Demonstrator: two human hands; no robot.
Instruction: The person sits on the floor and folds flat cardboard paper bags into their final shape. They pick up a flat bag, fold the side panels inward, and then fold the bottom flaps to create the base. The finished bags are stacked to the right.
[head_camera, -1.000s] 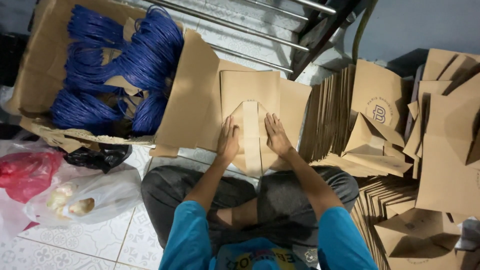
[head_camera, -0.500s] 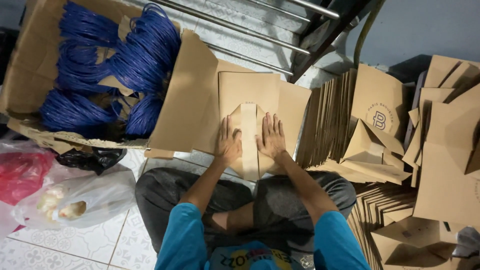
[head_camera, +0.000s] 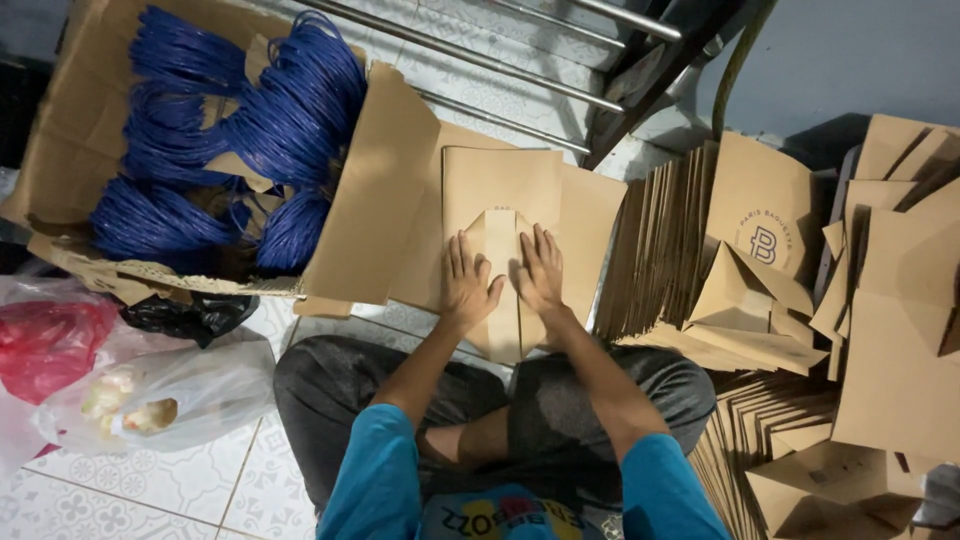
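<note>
Legs: crossed on patterned floor tile, nearest you.
Left hand (head_camera: 467, 285): your palm is flat, fingers spread, pressing the sheet (head_camera: 500, 200); it grasps nothing.
Right hand (head_camera: 540, 272): likewise flat, just beside the left.
Sheet: smooth tan card with folded centre strip, under both palms.
Stack (head_camera: 655, 250): upright card edges, right of sheet.
Box (head_camera: 375, 190): corrugated, left of sheet, holding glossy blue cord coils (head_camera: 230, 140).

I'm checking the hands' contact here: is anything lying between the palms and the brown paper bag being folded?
Nothing visible: left hand and right hand press flat directly on the brown paper bag.
</note>
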